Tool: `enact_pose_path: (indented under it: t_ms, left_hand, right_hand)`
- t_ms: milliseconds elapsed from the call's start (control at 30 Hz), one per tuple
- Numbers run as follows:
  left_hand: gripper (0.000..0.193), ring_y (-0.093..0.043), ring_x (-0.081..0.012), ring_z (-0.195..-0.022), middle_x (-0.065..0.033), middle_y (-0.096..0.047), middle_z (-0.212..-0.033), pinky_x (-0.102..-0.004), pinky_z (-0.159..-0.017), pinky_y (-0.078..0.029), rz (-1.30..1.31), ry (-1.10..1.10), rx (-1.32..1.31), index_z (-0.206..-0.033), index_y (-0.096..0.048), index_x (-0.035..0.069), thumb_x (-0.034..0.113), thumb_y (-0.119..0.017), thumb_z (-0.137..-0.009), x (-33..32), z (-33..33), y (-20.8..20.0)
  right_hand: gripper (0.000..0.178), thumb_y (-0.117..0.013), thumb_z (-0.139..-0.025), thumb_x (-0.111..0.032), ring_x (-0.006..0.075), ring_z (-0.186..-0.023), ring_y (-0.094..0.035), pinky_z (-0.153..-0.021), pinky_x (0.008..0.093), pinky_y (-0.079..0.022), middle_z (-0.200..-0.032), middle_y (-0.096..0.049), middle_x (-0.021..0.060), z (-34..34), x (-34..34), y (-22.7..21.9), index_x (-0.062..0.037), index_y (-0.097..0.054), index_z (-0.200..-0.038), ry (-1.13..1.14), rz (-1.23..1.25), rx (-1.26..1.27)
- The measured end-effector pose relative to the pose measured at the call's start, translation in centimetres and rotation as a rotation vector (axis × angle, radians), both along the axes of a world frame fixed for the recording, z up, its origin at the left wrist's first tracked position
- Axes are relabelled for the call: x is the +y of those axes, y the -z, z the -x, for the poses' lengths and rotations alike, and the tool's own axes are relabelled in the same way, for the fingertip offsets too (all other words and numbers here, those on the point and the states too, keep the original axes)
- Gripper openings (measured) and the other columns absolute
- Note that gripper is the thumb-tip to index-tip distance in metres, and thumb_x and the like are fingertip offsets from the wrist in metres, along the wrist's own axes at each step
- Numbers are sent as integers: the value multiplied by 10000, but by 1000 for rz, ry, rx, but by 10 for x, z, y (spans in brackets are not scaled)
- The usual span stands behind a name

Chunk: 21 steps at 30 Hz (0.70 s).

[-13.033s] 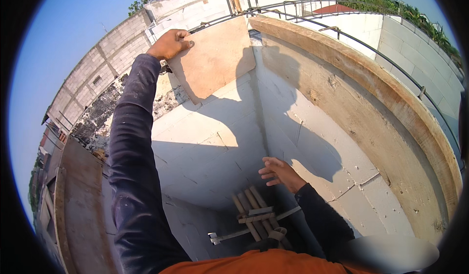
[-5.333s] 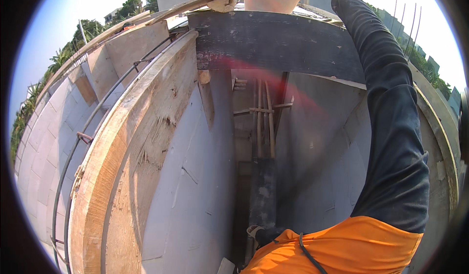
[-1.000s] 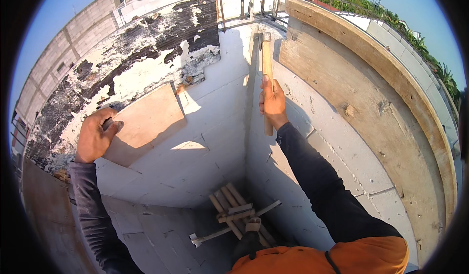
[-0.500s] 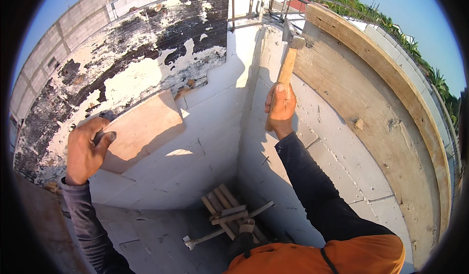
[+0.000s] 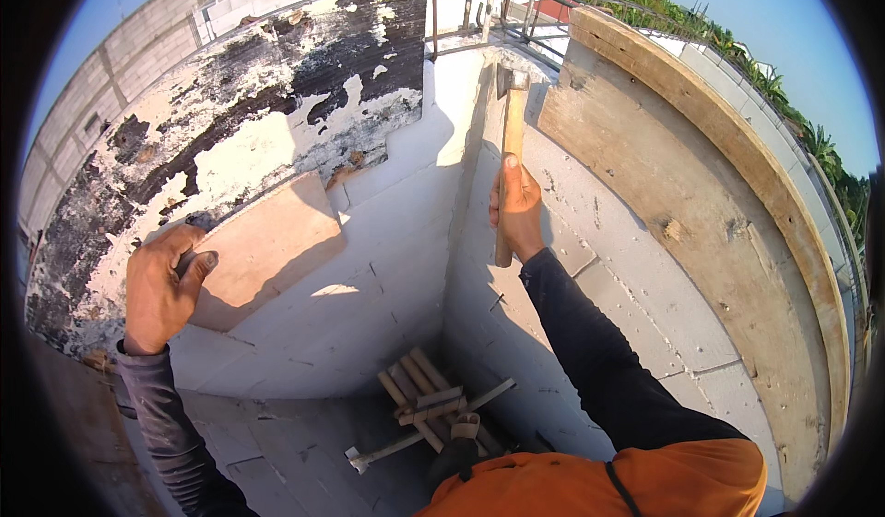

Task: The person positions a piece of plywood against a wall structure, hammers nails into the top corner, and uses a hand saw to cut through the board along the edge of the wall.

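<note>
Your right hand [image 5: 518, 208] was clamped around a hammer [image 5: 513, 135] by its wooden handle, the metal end raised near the corner of the pale walls [image 5: 406, 194] — just left of a long plank [image 5: 664, 148]. Your left hand [image 5: 164, 287] pinched one end of a thin board [image 5: 267, 250] — tilted, along the lower edge of a flaking black-and-white panel [image 5: 359, 52].
</note>
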<state>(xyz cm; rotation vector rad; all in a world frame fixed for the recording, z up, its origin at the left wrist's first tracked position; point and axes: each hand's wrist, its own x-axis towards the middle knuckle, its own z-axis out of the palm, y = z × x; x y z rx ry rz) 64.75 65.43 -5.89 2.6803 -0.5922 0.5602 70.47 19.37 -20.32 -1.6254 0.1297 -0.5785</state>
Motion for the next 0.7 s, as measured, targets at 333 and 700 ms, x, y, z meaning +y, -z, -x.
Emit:
enact_pose_path:
  t_ms: [333, 700]
  left_hand:
    - [275, -683, -393, -795, -228, -720, -963, -415, -748, -529, -1, -20, 9, -1058, -694, -53, 134, -791, -881, 3, 1, 3]
    - [246, -696, -392, -831, -231, -723, -986, -414, -777, -536, 9, 25, -57, -1069, -692, -49, 100, -777, -893, 6, 0, 11]
  right_hand:
    - [586, -431, -1086, -625, 108, -466, -475, -426, 286, -411, -621, -476, 4, 4, 0, 9, -104, -501, -826, 23, -49, -36]
    - [635, -449, -1054, -686, 122, -475, -494, -439, 299, -427, -619, -485, 15, 12, -6, 13, -97, -501, -821, 28, -13, -176]
